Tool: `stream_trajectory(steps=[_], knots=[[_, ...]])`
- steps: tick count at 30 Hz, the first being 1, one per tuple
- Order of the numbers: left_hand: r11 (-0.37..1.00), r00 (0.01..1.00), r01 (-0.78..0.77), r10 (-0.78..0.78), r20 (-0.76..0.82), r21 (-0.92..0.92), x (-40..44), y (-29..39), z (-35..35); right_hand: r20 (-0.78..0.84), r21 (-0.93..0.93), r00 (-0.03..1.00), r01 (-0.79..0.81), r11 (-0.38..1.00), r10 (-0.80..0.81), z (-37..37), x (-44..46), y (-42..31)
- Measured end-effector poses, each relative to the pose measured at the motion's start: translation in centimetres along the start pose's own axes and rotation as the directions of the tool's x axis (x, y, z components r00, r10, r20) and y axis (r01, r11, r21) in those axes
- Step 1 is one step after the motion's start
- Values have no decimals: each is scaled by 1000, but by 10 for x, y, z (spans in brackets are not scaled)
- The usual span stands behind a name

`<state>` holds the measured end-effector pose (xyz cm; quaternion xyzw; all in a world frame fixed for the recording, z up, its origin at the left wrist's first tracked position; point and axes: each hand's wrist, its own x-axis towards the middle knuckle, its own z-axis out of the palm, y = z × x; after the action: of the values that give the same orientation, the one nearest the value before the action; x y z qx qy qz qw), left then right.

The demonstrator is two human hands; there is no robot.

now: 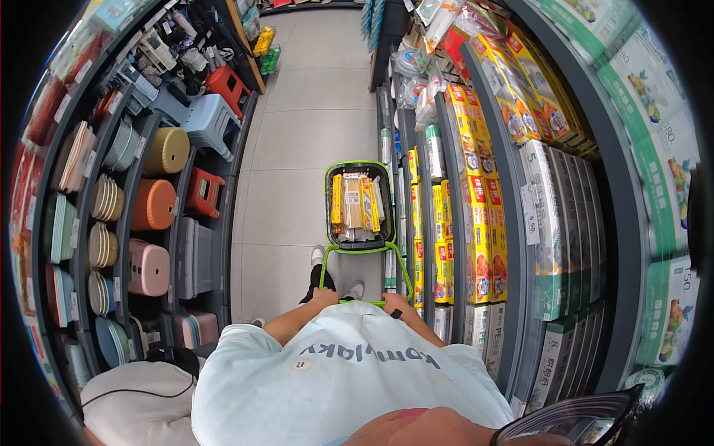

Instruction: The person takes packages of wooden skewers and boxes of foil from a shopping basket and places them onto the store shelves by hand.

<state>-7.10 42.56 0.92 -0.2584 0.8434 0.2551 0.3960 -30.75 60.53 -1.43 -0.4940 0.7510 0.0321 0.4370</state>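
Observation:
Both of my hands are closed on the long green handle of a black shopping basket (328,195) with a green rim. My left hand (325,295) grips the handle's left corner, and my right hand (396,302), with a dark band at the wrist, holds it on the right. Inside the basket lie several long boxes: yellow ones (337,204) at the sides and a brownish pack (352,202) in the middle. The basket is in front of me in the aisle; its underside is hidden.
Left shelves carry plastic bins (154,204), bowls and a blue stool (208,123). Close on the right, shelves hold yellow boxes (477,215) and white-green boxes (547,223). A tiled floor (286,141) runs ahead. Another person in a light top (137,401) is at lower left.

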Motion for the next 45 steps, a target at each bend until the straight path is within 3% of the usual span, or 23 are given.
stream_trajectory(steps=[45], knots=[[1000,1000,-17,16,-10,-24,3,-1,-11,-16,26,999,-28,999,29,3,13,11]])
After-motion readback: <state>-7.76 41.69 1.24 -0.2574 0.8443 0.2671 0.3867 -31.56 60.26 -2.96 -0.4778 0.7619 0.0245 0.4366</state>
